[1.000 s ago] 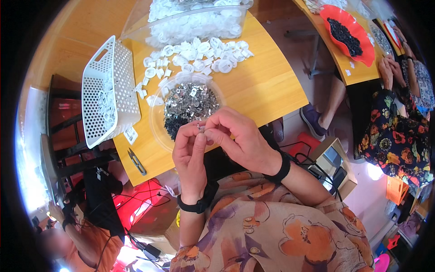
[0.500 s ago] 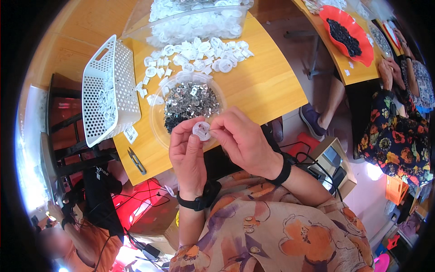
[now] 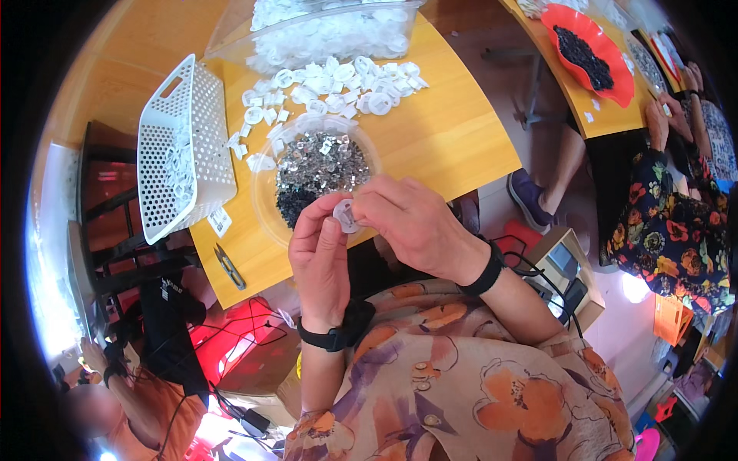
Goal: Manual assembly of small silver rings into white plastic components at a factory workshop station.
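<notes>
My left hand (image 3: 319, 265) pinches a small round white plastic part (image 3: 345, 218) between thumb and fingers, at the near side of a round clear bowl. My right hand (image 3: 419, 230) is closed against the right side of this part. Its fingertips cover some of the part, and whatever they pinch is hidden. Just beyond both hands, the bowl (image 3: 264, 201) holds small shiny metal pieces (image 3: 327, 156) and small black pieces (image 3: 296, 203). Many similar white plastic parts (image 3: 336, 86) lie loose on the table behind it.
A white perforated basket (image 3: 217, 127) with pale parts stands left, near thread snips (image 3: 229, 267). At the back, a clear bin (image 3: 330, 44) is full of white parts. People work on both sides; a red dish (image 3: 624, 65) of black pieces sits on the right table (image 3: 611, 123).
My right hand has shifted slightly left and turned, its fingers now covering more of the white part. The part has tilted a little in my left hand.
</notes>
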{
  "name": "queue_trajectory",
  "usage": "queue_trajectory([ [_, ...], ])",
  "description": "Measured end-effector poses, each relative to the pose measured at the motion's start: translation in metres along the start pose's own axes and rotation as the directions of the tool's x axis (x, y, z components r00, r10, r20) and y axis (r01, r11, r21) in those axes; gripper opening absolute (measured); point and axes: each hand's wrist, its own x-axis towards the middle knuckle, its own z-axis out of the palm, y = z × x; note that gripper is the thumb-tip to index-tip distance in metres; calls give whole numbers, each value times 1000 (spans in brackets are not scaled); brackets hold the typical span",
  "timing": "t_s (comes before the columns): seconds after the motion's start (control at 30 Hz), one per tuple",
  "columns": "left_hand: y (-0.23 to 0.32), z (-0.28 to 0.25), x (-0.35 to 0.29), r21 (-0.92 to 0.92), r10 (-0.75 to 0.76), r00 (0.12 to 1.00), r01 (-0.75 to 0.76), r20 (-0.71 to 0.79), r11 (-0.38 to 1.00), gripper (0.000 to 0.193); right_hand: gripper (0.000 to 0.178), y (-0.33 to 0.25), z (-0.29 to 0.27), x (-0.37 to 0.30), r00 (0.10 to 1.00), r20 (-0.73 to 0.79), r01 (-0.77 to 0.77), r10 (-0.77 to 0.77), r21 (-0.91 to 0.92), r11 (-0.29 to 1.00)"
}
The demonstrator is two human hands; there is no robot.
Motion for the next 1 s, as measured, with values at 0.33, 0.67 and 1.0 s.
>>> queue_trajectory([
  [0.33, 1, 0, 6, -10, -34, 998, 34, -52, 999, 29, 15, -5, 1, -3, 990, -143, -12, -2, -102, 995],
  [0.67, 0, 7, 6, 24, -8, 1000, 9, -25, 1000, 32, 14, -7, 19, 2, 770, 84, -464, 632, 754, 465],
  [1.0, 5, 15, 5, -131, -131, 989, 123, -61, 984, 31, 10, -17, 32, 6, 755, 36, -357, 655, 860, 364],
])
